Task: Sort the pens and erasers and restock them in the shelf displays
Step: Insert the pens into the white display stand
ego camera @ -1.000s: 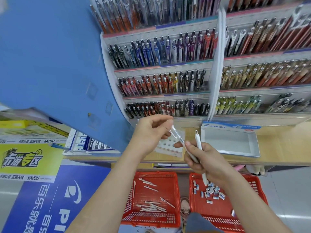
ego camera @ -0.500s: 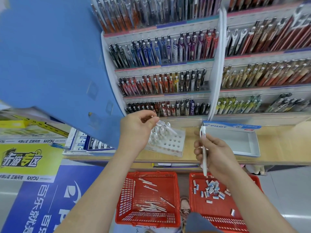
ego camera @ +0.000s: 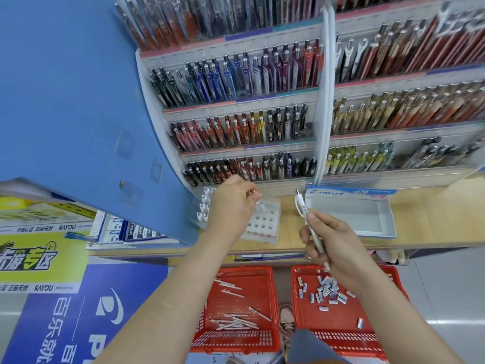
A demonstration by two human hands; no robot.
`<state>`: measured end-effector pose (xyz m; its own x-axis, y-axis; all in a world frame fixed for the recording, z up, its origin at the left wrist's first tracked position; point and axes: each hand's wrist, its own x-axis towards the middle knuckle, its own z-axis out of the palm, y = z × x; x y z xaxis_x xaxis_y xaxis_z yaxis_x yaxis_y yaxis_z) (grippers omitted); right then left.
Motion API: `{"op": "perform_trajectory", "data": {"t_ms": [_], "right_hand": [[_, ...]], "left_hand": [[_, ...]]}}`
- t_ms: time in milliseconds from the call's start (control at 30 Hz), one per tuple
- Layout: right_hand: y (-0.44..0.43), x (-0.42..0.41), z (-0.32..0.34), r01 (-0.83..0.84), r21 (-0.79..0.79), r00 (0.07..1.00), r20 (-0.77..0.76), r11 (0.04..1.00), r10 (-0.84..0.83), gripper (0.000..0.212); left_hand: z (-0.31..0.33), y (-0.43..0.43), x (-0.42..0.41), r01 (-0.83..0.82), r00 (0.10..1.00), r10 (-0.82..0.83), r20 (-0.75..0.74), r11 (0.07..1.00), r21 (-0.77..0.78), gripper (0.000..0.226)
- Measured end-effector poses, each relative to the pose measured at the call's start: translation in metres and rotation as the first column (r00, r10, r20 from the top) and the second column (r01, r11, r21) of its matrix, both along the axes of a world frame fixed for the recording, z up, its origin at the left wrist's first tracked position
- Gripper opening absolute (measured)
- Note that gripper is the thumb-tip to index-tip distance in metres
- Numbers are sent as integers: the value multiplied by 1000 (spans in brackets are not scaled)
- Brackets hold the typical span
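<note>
My left hand [ego camera: 232, 206] hovers over a white pen holder with round holes [ego camera: 265, 224] on the wooden counter and pinches the top of a white pen [ego camera: 258, 204] that stands in one hole. Several white pens stand in the holder's left rows. My right hand [ego camera: 330, 245] grips another white pen [ego camera: 304, 214] upright, its clip end up, to the right of the holder. Below, a red basket [ego camera: 270, 337] holds several loose white pens. A second red basket [ego camera: 367, 345] to its right holds several small erasers [ego camera: 328, 287].
An empty white Pilot tray [ego camera: 385, 227] lies on the counter [ego camera: 433, 222] at right. Tiered shelves of coloured pens [ego camera: 236, 124] rise behind. A blue panel [ego camera: 65, 95] stands at left, with boxed goods and posters below it. My shoe [ego camera: 287, 320] shows between the baskets.
My left hand carried a white pen from my right hand over to the holder and lowered it into a hole. My right hand turned its remaining pen upright and drifted right.
</note>
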<state>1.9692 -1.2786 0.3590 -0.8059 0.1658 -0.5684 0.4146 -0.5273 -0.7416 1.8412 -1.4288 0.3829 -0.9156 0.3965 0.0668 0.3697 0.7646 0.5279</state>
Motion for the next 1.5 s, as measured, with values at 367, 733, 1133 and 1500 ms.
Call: {"op": "perform_trajectory", "data": {"t_ms": [367,733,1133,1500], "right_hand": [[-5,1,2,-118,116,992,-25,986,121,33],[-4,-5,10,-164,-17,982,-92,986,162,34],[-22,-17,8,-181,115,981,-51,977,188,30],[-44,-29,-50,-107,218,986,148,970,76,50]], "left_hand": [[-12,6,-13,72,989,-96,-111,977,-202,27],[31,-4,30,-64,926,-56,373,951,303,17],[47,-34,38,-353,869,97,485,809,471,18],[34,-71,29,-337,937,301,176,911,236,14]]}}
